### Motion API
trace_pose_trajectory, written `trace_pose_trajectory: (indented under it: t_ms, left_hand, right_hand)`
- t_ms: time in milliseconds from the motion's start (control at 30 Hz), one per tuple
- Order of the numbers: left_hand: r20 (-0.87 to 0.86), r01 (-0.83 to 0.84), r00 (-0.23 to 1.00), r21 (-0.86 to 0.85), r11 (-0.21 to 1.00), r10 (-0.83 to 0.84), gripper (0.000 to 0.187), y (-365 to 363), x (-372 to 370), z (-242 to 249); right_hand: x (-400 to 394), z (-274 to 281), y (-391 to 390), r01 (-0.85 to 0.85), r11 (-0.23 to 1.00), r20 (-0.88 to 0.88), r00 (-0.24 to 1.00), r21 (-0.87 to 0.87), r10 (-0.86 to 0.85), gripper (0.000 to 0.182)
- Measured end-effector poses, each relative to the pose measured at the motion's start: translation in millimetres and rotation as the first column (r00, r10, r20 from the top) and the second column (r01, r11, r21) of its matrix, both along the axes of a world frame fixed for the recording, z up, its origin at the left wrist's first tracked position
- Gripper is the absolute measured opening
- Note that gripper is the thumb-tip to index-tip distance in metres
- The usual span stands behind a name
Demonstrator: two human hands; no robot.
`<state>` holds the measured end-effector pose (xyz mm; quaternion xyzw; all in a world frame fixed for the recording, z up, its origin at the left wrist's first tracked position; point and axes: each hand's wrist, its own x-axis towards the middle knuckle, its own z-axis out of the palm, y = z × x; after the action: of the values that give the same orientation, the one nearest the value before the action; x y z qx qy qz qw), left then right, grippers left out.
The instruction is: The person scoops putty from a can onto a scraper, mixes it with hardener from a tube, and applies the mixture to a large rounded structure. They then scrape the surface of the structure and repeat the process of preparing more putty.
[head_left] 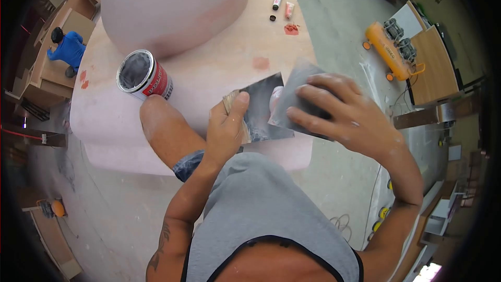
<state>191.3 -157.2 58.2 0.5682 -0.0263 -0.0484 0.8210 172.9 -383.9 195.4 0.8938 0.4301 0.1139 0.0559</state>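
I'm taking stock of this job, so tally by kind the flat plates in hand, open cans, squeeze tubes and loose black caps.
Flat plates: 2
Open can: 1
Squeeze tubes: 2
Loose black cap: 1
Total: 6

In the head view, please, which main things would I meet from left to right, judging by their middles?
Person in blue → tin → left hand → dark plate → right hand → orange compressor.

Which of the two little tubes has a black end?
The whiter tube, on the left in the picture; the pinkish-red tube beside it shows no black end.
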Motion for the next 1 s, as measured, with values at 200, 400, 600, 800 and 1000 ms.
trace_pose_trajectory:
  t_ms: [200, 400, 600, 800, 1000]
  left_hand:
    - [-0.002, -0.001, 1.0, 0.116, 0.993, 0.001, 0.036, -1.1, -2.3, 13.4]
    - [-0.132, 0.024, 0.99, -0.174, 0.984, -0.047, 0.031, 0.3, 3.9, 16.0]
    - [-0.198, 0.102, 0.917, -0.723, 0.684, -0.346, 0.037, -17.7, -5.5, -0.4]
    - [-0.154, 0.122, 0.956, -0.57, 0.812, -0.252, 0.037, -18.8, -9.3, 3.9]
    - [-0.085, 0.09, 0.988, -0.355, 0.931, -0.128, 0.032, -21.6, -2.8, 2.4]
  right_hand:
    - [2.0, -0.2, -3.8, 0.055, 0.993, -0.098, 0.993, -0.101, -0.065, 0.046]
    - [-7.3, -8.1, -9.6, 0.146, 0.987, -0.148, 0.98, 0.071, -0.135, 0.038]
    - [-19.3, -95.3, 28.4, 0.164, 0.489, -0.261, 0.956, 0.857, 0.136, 0.063]
    - [3.0, -116.7, -19.6, 0.46, 0.784, -0.188, 0.887, 0.417, -0.421, 0.072]
    - [-23.0, -42.9, -23.9, 0.424, 0.728, -0.198, 0.904, 0.539, -0.38, 0.061]
